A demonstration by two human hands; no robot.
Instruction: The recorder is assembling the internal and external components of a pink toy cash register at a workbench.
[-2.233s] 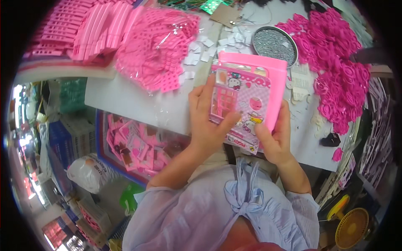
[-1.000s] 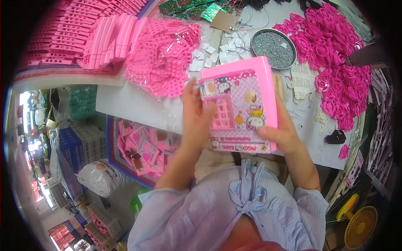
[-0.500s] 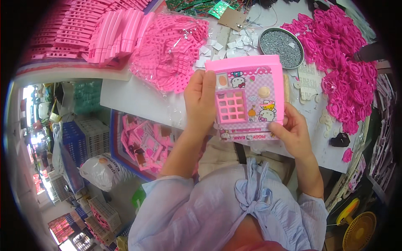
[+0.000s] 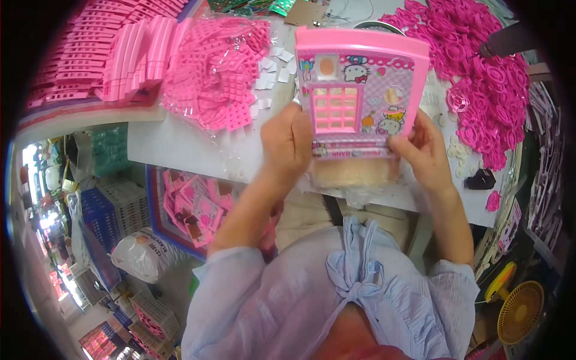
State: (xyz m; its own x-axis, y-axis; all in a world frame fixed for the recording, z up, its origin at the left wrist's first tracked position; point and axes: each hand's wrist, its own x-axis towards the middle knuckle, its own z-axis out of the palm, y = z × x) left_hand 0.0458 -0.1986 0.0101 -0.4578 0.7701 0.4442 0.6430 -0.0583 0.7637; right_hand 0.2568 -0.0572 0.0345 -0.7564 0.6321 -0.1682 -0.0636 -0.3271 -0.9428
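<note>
Between my two hands is a pink plastic toy panel [image 4: 375, 93] with cartoon cat decorations, raised over the table and tilted toward me. Its lower left has a grid of square holes; a round hole is at the right and a small rectangular one at the upper left. My left hand [image 4: 287, 141] is closed on the left edge, its fingertips hidden behind. On the lower right corner, my right hand [image 4: 429, 155] grips with the thumb in front and fingers at the side. A tan block or board [image 4: 357, 172] shows just under the panel.
Pink frames [image 4: 132, 57] are stacked at the left, beside a clear bag of pink grid pieces [image 4: 210, 72]. Magenta ring parts [image 4: 480, 90] pile up at the right, below a dark tool [image 4: 510, 41]. A box of pink parts [image 4: 201, 201] stands lower left; a yellow fan [image 4: 521, 312], lower right.
Both hands have raised the panel and tilted it more upright. It now hides most of the round tin of small metal parts, and the tan block shows beneath it.
</note>
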